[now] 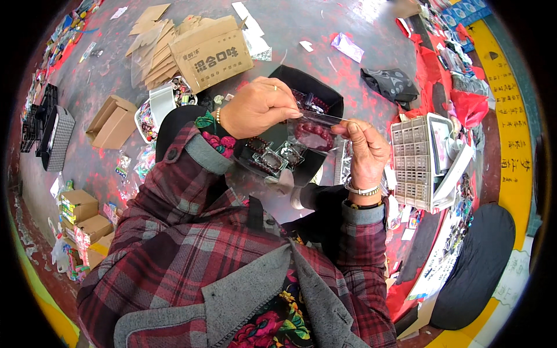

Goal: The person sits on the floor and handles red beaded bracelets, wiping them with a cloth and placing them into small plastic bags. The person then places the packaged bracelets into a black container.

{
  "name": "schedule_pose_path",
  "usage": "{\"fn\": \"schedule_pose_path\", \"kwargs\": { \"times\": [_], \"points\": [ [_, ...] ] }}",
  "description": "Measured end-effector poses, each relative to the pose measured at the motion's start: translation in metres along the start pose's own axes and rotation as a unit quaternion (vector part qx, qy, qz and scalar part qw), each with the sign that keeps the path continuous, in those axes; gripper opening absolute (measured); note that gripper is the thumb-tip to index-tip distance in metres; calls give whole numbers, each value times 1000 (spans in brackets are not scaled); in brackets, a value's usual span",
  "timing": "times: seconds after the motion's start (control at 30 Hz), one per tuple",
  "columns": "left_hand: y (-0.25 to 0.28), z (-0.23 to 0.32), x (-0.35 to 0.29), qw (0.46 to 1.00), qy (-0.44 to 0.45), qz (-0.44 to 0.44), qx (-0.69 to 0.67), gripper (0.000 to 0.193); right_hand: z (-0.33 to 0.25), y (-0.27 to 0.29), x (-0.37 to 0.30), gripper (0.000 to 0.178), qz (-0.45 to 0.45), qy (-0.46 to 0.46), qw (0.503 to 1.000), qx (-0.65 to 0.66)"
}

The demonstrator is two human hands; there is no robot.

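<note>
A small clear plastic bag (316, 135) with a dark red bead bracelet inside is stretched between my two hands. My left hand (255, 107), closed in a pinch, grips its upper left corner. At the upper right edge my right hand (366, 153) pinches the bag between thumb and fingers. Below the bag stands a black box (332, 100) in front of me. Several dark bead bracelets in clear packets (270, 158) lie in it, partly covered by my hands and the bag.
A white bin of small colourful packets (162, 104) stands to the left, near an open cardboard box (111, 123). Behind are stacked cartons (212, 55). On the right are a white slatted basket (413, 162), a dark bag (390, 85) and a black cushion-like pad (473, 267).
</note>
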State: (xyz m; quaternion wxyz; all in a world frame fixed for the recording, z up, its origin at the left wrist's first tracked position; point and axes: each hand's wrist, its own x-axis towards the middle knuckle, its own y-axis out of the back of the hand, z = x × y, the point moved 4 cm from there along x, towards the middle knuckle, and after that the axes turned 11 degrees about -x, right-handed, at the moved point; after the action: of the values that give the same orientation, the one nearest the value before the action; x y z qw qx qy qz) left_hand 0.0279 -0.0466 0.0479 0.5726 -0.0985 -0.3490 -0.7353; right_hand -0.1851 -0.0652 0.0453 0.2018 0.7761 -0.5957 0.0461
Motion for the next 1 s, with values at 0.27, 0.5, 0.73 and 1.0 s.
{"fn": "schedule_pose_path", "kwargs": {
  "times": [0.27,0.5,0.73,1.0],
  "points": [
    [15,-19,-12,942,177,142,-249,17,7,23,6,21,79,-62,983,155],
    [-26,-35,-12,824,234,92,-508,45,16,16,13,20,37,-67,957,279],
    [-67,-23,-14,731,313,-12,-606,39,33,6,9,19,22,-185,925,332],
    [-67,-30,-17,740,341,-6,-580,27,37,8,9,23,76,-184,944,261]
  ]
}}
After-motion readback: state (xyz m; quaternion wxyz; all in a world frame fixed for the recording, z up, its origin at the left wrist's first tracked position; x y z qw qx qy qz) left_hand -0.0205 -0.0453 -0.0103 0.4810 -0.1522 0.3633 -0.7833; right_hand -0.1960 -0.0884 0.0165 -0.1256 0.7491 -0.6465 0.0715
